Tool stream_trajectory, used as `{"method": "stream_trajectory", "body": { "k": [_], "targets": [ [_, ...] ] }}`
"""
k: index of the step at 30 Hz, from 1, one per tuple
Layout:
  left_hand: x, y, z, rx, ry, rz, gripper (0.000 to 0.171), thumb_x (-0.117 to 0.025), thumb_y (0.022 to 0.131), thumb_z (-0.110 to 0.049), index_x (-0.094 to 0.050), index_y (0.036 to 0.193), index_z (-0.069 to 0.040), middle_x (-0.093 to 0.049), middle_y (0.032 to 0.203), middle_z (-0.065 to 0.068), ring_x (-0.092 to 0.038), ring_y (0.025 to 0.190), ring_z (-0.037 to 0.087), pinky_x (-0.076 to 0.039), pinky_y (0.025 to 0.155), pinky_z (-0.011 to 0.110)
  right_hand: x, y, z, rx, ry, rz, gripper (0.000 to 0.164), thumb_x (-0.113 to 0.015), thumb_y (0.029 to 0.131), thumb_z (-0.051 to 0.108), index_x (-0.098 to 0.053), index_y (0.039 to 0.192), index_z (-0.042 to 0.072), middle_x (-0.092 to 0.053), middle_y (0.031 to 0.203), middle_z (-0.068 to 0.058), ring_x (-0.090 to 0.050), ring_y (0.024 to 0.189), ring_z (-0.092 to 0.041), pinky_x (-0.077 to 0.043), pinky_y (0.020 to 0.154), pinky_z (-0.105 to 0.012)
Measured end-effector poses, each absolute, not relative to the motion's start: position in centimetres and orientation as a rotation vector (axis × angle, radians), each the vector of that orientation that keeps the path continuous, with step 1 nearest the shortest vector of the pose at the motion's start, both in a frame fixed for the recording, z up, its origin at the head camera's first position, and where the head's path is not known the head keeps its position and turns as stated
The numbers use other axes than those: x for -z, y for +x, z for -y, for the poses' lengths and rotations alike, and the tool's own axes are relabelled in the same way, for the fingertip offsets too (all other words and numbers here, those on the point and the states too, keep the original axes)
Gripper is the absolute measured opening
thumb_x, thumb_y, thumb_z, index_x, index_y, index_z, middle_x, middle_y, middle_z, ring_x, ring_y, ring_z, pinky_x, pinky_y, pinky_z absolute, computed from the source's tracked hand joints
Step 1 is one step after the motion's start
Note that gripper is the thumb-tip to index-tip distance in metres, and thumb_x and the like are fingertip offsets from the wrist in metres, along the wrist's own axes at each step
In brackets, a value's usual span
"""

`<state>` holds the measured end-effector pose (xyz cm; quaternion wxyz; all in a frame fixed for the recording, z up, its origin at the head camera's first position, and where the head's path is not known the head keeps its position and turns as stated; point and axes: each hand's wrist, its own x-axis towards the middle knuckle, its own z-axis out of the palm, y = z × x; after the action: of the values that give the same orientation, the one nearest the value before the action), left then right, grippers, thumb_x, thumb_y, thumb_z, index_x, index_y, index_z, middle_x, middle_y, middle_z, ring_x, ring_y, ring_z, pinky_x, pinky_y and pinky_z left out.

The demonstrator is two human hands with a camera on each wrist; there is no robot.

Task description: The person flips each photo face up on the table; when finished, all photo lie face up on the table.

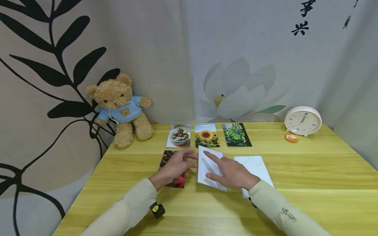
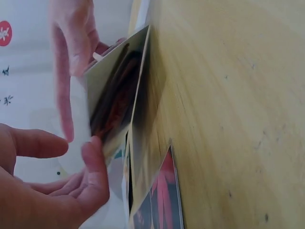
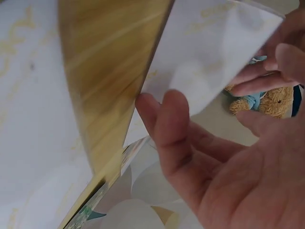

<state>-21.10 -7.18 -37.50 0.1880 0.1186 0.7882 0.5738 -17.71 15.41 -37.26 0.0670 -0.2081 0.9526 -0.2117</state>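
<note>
A picture card (image 1: 208, 170) stands tilted between the hands, its white back toward the head camera. Its dark, reddish picture face (image 2: 116, 90) shows in the left wrist view, with the lower edge close over the table. My left hand (image 1: 178, 164) is at its left side, a fingertip right at the card's corner and the thumb apart. My right hand (image 1: 233, 172) is on the white-back side, index finger extended across it and thumb spread; the bent fingers (image 3: 174, 119) overlap the card's edge. A red-and-dark card (image 1: 178, 182) lies partly under the left hand.
Cards showing a salad bowl (image 1: 178, 137), sunflowers (image 1: 206, 134) and green leaves (image 1: 237, 134) lie behind. A white-backed card (image 1: 254, 167) lies beside the right wrist. A teddy bear (image 1: 119, 108) sits back left; a round clock (image 1: 303, 120) and small orange disc (image 1: 291, 138) stand back right.
</note>
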Motion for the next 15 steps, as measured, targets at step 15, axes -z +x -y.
{"method": "stream_trajectory", "body": {
  "k": [15],
  "targets": [
    [37.9,-22.0,5.9,-1.81,0.379,-2.034,0.058,-0.062,0.095,0.004,-0.046,0.149,-0.007,-0.051,0.145,0.021,-0.059,0.128,0.036,-0.055,0.102,0.04,36.9,-18.1,-15.3,0.84,-0.636,-2.811,0.063,-0.055,0.101,0.048,-0.03,0.158,0.036,-0.064,0.106,-0.008,-0.055,0.074,-0.013,-0.048,0.066,-0.033]
  ]
}}
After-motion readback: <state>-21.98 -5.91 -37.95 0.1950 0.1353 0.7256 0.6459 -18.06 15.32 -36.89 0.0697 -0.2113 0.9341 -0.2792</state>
